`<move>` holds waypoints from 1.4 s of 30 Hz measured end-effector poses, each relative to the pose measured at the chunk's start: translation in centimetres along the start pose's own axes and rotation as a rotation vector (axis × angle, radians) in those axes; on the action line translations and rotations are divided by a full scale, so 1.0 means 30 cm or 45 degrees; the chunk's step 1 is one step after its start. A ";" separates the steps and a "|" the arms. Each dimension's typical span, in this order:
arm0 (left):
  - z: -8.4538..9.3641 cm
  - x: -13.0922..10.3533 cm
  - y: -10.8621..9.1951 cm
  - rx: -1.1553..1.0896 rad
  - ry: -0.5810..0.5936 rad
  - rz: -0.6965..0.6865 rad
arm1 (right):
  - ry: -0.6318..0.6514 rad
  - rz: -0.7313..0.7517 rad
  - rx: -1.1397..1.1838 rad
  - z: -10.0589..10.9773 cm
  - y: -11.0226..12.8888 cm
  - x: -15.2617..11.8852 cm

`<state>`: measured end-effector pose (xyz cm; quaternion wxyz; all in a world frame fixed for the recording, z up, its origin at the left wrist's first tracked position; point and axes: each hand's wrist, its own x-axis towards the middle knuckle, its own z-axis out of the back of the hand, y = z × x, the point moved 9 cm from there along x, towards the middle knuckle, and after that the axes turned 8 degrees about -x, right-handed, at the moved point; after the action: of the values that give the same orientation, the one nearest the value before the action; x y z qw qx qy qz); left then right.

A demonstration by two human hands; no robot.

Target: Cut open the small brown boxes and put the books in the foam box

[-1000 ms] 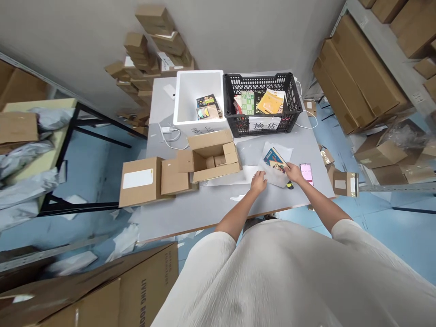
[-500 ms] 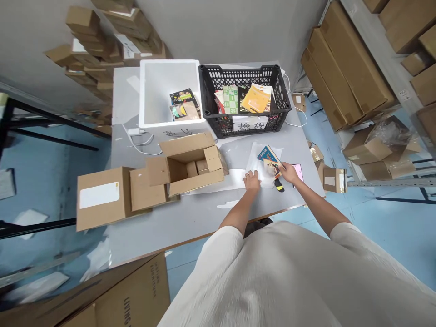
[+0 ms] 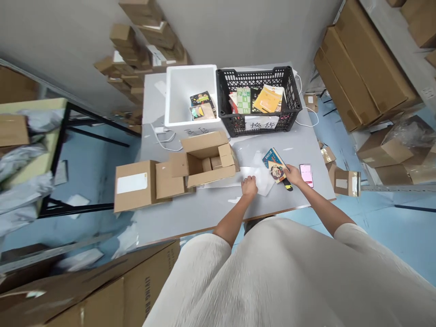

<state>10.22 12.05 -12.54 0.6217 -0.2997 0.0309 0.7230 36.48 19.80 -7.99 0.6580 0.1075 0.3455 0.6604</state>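
My right hand [image 3: 293, 175] grips the lower right edge of a thin book or booklets [image 3: 275, 167] with a blue and cream cover, tilted over the table. Under the books' lower end a black-and-yellow object [image 3: 288, 185] pokes out, its kind unclear. My left hand [image 3: 249, 186] has its fingers curled on a translucent white bag or sheet [image 3: 264, 185], which lies partly beneath the books. A phone with a pink screen [image 3: 306, 175] rests right of my right hand.
Open cardboard boxes [image 3: 211, 165] stand left of my left hand. Behind are a white foam box [image 3: 173, 97] and a black crate [image 3: 231, 122], both holding books. A white cable [image 3: 313, 119] runs along the right. The table's front edge [image 3: 204, 232] is close to my body.
The view has swung left. My left hand has curled its fingers and drawn the white bag leftward, away from the books. The phone, partly covered before by my right hand, now shows fully.
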 end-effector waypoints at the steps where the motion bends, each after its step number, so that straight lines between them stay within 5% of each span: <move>1: 0.016 -0.030 0.032 0.016 -0.031 0.020 | 0.007 0.007 0.016 -0.021 0.008 -0.009; 7: 0.099 -0.133 0.122 0.056 -0.151 0.037 | 0.102 0.054 0.174 -0.190 0.075 -0.084; 13: 0.086 -0.097 0.037 -0.077 -0.093 -0.045 | 0.175 0.022 0.214 -0.284 0.097 -0.154; 19: 0.044 -0.001 -0.067 -0.179 -0.002 -0.206 | 0.112 -0.090 0.210 -0.219 0.044 -0.149; 26: -0.014 0.080 -0.103 -0.170 0.067 -0.231 | -0.003 -0.184 0.247 -0.104 -0.009 -0.092; 37: -0.043 0.105 -0.133 0.017 0.205 -0.296 | -0.033 -0.344 -0.155 -0.114 -0.121 -0.068; 42: 0.012 0.085 -0.123 0.044 0.172 -0.283 | 0.016 -0.372 -0.065 -0.159 -0.147 -0.088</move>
<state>13.36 15.27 -12.23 0.6995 -0.3384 0.0518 0.6273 37.42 15.35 -13.32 0.7474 0.0353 0.3446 0.5669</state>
